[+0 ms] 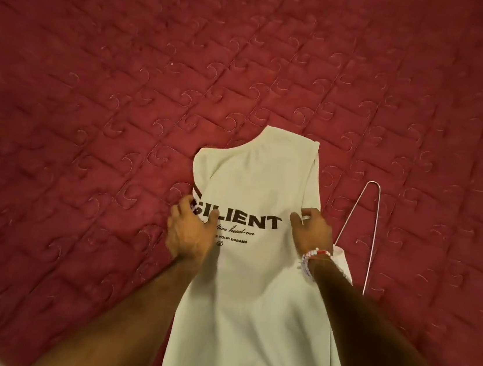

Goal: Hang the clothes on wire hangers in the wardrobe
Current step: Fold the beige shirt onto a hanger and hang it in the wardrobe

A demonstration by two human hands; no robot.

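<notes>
We look down on a dark red quilted bedspread, stitched in blocks and curls, that fills nearly the whole view. A folded white T-shirt with dark lettering (partly hidden by a thumb) lies on it, running toward us. Our left hand grips the shirt's left edge, thumb on the print. Our right hand, with a beaded bracelet at the wrist, pinches the right edge. A wire hanger lies just right of the shirt.
</notes>
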